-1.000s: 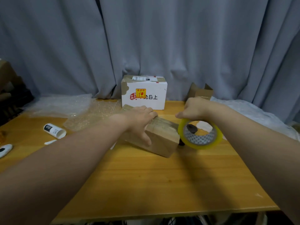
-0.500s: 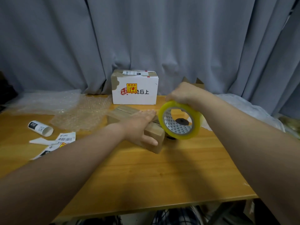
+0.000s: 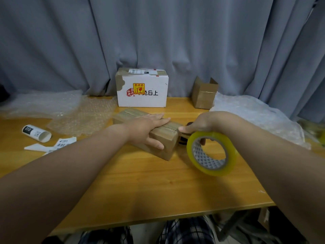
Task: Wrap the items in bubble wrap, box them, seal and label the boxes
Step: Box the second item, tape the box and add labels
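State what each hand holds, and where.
Right hand grips the tape roll at its top rim, a finger inside the core. Left hand presses flat on the brown box.

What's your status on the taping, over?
Left hand flat on small brown box. Right hand gripping tape roll at box's end. Small dark object behind that end, unidentified.

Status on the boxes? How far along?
Done: white box at the back is closed, label on top. In hand: left hand presses the small brown box shut; right hand holds the tape roll at its end. Left: finish taping, label it; rear carton stands open.
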Available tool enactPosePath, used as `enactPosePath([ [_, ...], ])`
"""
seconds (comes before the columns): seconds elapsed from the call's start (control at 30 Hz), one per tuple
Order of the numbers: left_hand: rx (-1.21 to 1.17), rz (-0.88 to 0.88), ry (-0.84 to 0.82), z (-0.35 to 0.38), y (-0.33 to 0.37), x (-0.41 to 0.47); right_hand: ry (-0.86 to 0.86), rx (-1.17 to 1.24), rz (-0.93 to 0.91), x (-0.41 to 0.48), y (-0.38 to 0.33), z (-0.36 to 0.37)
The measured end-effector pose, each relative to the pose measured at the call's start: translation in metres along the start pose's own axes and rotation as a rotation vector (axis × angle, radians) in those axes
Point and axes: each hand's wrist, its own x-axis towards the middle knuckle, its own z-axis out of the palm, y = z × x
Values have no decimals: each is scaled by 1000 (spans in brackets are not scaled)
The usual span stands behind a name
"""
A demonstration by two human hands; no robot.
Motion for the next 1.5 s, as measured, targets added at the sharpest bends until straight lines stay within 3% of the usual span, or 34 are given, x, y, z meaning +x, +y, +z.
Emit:
enactPosePath([
  [0.17, -41, -34, -45, -3, -1, -2, -67, -14, -1, -2, -5, 8],
  [0.3, 82, -95, -86, -7, 25, -1, -34, -66, -13, 1, -5, 14],
  [0.43, 107, -179, 8, 8, 52, -5, 30, -7, -21, 0, -1, 18],
  [0.57, 141, -111, 115, 15, 68, -16, 57, -52, -81, -8, 4, 19],
  [0.7, 125, -16, 165, 15, 58, -26, 33, 76, -110, -7, 6, 23],
  [0.87, 149, -71, 184, 9, 22, -36, 94, 411, -201, -7, -18, 35],
  [0.97, 16, -135, 203, 5, -9, -43, 69, 822, -238, -13, -47, 42],
  [1.07, -166, -320, 300, 3, -26, -55, 53, 1099, -230, -6, -85, 54],
  [1.17, -651, -592, 437, -8, -17, -72, -29, 1271, -209, -3, -111, 63],
  [1.23, -1026, -730, 287, -19, -7, -84, -106, 1379, -191, -3, -121, 65],
  [1.33, -1131, -667, 57, -24, -1, -94, -198, 1475, -182, -4, -131, 71],
  [1.4, -1187, -570, 58, -21, 0, -94, -213, 1503, -202, -5, -129, 71],
  [1.5, -1287, -536, 151, -17, -5, -87, -259, 1355, -263, 2, -115, 67],
])
